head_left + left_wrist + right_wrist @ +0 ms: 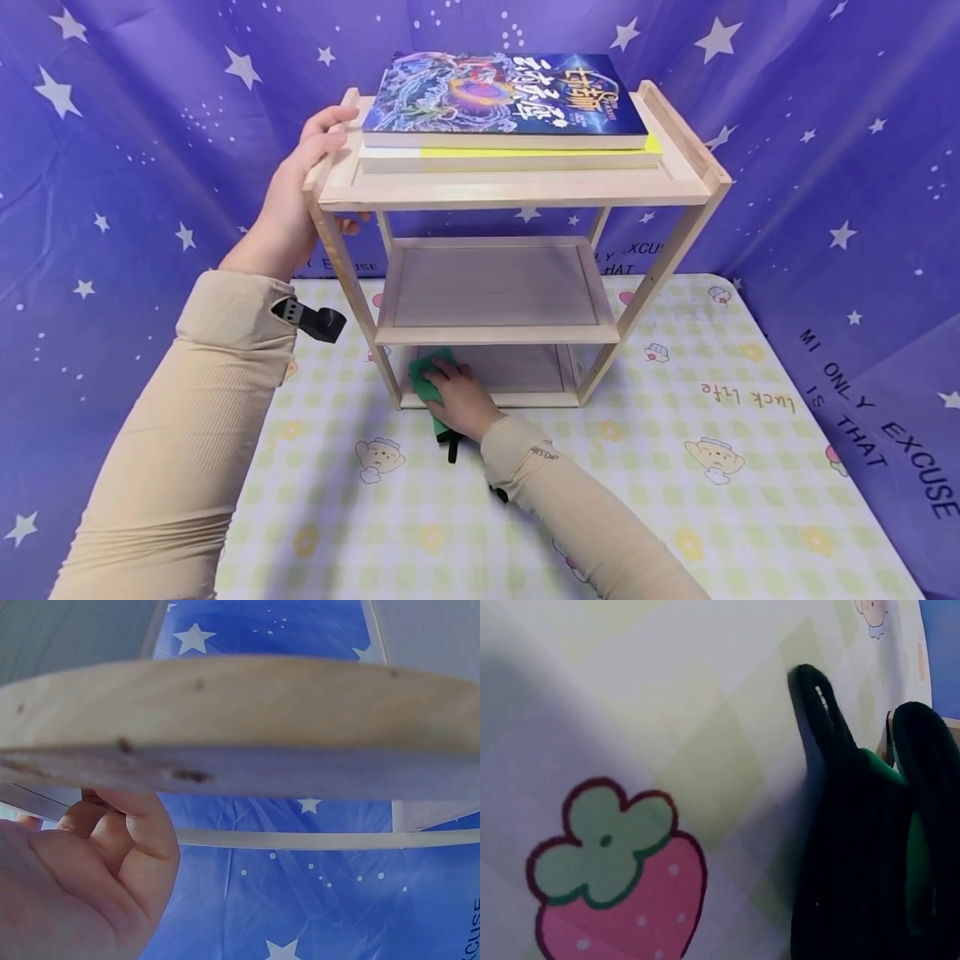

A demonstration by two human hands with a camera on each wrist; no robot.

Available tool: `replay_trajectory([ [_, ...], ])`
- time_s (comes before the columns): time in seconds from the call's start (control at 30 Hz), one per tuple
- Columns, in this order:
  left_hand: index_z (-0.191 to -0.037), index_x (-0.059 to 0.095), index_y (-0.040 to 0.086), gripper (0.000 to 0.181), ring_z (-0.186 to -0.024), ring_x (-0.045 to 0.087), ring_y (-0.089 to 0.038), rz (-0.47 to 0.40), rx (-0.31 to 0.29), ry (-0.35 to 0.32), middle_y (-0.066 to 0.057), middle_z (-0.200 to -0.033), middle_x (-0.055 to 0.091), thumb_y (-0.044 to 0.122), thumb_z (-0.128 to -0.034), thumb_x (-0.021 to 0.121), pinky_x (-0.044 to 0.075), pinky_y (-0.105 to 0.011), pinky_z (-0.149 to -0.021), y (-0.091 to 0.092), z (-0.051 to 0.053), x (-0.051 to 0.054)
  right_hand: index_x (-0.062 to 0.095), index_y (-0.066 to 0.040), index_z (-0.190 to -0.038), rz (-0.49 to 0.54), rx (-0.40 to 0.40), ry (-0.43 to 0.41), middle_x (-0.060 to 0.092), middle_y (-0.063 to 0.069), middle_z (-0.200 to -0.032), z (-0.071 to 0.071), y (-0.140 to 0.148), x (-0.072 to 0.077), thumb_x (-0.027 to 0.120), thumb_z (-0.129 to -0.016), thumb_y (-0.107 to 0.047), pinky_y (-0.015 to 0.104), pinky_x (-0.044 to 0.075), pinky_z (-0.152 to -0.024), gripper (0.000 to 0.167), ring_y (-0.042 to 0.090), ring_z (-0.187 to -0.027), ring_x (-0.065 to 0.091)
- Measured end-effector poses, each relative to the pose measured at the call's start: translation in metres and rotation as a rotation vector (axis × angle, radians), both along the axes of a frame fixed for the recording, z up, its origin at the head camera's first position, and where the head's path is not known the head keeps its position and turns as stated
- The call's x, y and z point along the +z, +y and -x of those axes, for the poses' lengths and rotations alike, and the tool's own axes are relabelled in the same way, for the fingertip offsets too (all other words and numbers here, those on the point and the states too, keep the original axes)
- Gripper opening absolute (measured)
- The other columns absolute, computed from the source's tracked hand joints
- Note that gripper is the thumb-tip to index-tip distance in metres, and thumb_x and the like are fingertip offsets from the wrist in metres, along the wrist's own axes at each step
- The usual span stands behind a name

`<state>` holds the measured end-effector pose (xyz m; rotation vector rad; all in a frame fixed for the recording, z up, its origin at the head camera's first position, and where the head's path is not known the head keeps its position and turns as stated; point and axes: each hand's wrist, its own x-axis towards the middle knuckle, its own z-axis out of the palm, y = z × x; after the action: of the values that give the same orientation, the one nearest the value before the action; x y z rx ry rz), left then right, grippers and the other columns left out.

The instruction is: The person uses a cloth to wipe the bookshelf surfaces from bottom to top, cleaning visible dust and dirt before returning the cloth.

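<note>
A light wooden three-tier shelf (510,335) stands on the table. My left hand (300,179) grips the top of its left side, fingers over the upper edge and more fingertips showing below. In the left wrist view, bent fingers of that hand (112,870) sit under a wooden rail (262,705). Down at the left end of the bottom tier, my right hand (461,400) holds a green cloth (427,367) against the board. The cloth's black trim and loop (821,709) hang toward the table; the right wrist view hides the fingers.
Two stacked books (502,100) lie on the top tier, the upper one with a dark blue illustrated cover. A checked cloth with cartoon prints (600,492) covers the table. Purple star-printed curtains (847,208) surround it on the back and sides.
</note>
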<state>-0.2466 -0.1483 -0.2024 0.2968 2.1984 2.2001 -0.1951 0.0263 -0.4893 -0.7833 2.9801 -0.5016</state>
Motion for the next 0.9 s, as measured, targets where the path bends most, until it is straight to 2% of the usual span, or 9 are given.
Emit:
replay_trajectory([
  [0.23, -0.132, 0.044, 0.036, 0.032, -0.057, 0.053, -0.018, -0.001, 0.005, -0.004, -0.006, -0.127, 0.046, 0.035, -0.0997, 0.041, 0.040, -0.033, -0.053, 0.000, 0.000, 0.000, 0.058, -0.007, -0.136, 0.053, -0.030, -0.052, 0.047, 0.014, -0.148, 0.000, 0.000, 0.003, 0.069, -0.093, -0.024, 0.044, 0.050, -0.098, 0.048, 0.042, -0.122, 0.053],
  [0.9, -0.137, 0.041, 0.031, 0.037, -0.058, 0.052, -0.019, 0.002, -0.005, 0.018, -0.008, -0.128, 0.043, 0.035, -0.0993, 0.041, 0.039, -0.031, -0.050, -0.001, 0.001, -0.001, 0.061, -0.006, -0.131, 0.177, -0.066, -0.109, 0.049, 0.014, -0.146, -0.004, 0.016, 0.006, 0.073, -0.087, -0.014, 0.045, 0.051, -0.094, 0.046, 0.041, -0.118, 0.051],
])
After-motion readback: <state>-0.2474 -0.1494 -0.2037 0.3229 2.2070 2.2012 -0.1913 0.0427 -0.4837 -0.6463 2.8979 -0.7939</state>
